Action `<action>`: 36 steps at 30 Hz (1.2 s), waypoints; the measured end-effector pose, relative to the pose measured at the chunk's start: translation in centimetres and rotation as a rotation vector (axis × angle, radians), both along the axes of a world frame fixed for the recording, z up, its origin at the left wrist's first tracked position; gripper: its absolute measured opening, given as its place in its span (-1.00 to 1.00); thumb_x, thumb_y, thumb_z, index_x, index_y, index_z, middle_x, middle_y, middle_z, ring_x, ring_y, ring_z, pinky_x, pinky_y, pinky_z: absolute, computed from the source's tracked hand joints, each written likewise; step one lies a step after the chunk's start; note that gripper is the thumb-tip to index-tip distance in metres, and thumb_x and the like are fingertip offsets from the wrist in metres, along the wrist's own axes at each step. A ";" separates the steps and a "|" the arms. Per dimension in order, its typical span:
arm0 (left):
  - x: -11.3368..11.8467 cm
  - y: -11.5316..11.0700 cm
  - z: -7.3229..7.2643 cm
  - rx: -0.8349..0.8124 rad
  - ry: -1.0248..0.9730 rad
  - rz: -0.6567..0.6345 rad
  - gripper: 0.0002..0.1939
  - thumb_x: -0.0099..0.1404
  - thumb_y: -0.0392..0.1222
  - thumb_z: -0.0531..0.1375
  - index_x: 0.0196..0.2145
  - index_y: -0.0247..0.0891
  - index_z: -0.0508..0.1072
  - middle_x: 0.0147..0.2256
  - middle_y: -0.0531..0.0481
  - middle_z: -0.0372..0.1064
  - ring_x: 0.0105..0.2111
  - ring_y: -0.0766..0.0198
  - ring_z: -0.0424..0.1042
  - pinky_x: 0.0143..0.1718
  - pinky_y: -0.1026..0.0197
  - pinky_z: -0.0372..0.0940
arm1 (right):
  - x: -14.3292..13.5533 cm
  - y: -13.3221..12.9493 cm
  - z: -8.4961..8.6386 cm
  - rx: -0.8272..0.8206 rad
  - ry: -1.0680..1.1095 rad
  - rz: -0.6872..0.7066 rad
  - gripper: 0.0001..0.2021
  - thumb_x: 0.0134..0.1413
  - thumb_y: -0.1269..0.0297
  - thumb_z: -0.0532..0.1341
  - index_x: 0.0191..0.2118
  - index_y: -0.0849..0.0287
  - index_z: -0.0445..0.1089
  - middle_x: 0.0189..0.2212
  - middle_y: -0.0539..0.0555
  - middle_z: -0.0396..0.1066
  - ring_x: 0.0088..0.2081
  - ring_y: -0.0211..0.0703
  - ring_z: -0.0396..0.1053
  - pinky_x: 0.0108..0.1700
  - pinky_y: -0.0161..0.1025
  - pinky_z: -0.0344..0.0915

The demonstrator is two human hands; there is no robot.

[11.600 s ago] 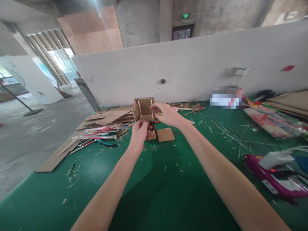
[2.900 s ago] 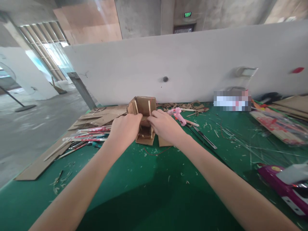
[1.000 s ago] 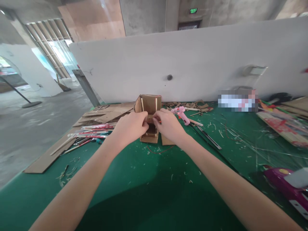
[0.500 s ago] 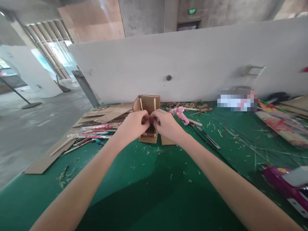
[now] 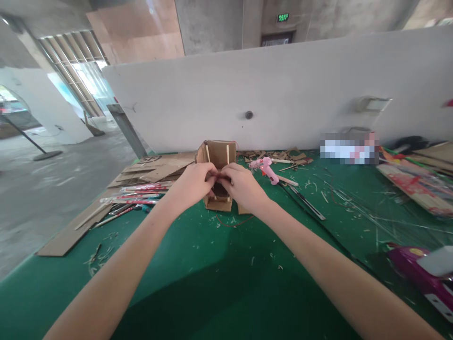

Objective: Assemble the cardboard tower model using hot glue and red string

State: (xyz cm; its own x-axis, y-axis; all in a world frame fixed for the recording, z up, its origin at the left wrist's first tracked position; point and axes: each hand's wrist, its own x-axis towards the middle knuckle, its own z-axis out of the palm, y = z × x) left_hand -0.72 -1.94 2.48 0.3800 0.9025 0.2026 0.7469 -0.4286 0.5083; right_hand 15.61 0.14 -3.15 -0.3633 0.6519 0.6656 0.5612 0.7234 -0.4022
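A small open cardboard box [image 5: 220,150] with pale wooden sticks [image 5: 228,154] along its sides stands at the back of the green table [image 5: 226,264]. Over its opening, my left hand [image 5: 198,183] and my right hand [image 5: 239,184] meet with their fingertips pinched close together. Whatever lies between the fingers is too small and hidden to name. Part of the box's inside is covered by both hands. A thin reddish-brown wire [image 5: 233,225] curves on the table just in front of the box.
Right of the box lie a pink glue gun [image 5: 266,169] and a utility knife [image 5: 307,202]. Cardboard sheets [image 5: 155,168] and plastic-wrapped sticks [image 5: 130,200] are at left. A purple power strip [image 5: 417,269] sits at front right. A white wall [image 5: 198,99] rises behind.
The fingertips have shifted slightly left over the box, and the right hand has moved a little that way too. The box stays in place.
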 end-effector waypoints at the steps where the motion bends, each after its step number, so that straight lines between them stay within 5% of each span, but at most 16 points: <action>1: -0.1 0.0 0.1 -0.007 0.004 -0.001 -0.83 0.28 -0.32 0.04 -0.30 -0.25 0.44 -0.46 0.00 0.52 -0.50 0.28 0.53 -0.42 0.28 0.36 | 0.0 0.0 0.0 0.002 0.003 -0.006 -0.88 0.20 0.48 0.14 -0.31 0.22 0.41 -0.27 0.12 0.40 -0.20 -0.15 0.32 -0.10 -0.20 0.25; 12: 0.4 -0.5 0.3 -0.032 -0.032 0.028 -0.85 0.21 -0.39 0.07 -0.33 -0.25 0.41 -0.44 0.01 0.51 -0.51 0.30 0.52 -0.46 0.32 0.35 | -0.3 -0.2 0.2 -0.028 0.077 -0.029 -0.86 0.09 0.55 0.14 -0.39 0.20 0.37 -0.39 0.04 0.32 -0.34 -0.20 0.27 -0.27 -0.26 0.21; 22: -0.3 -0.3 0.0 0.126 0.151 -0.016 -0.83 0.20 -0.38 0.06 -0.32 -0.17 0.38 -0.40 0.05 0.49 -0.39 0.24 0.49 -0.40 0.25 0.26 | 0.1 -0.6 0.5 -0.035 0.052 -0.019 -0.81 0.00 0.59 0.08 -0.36 0.17 0.33 -0.36 0.04 0.33 -0.36 -0.21 0.27 -0.29 -0.27 0.19; 36: -0.1 -0.3 0.0 0.117 0.117 0.006 -0.92 0.29 -0.28 0.05 -0.31 -0.19 0.34 -0.39 0.04 0.48 -0.52 0.29 0.46 -0.40 0.24 0.27 | -0.1 -1.0 -0.5 0.044 -0.055 0.033 -0.88 0.11 0.48 0.10 -0.22 0.17 0.23 -0.23 0.14 0.31 -0.16 -0.07 0.28 -0.12 -0.15 0.26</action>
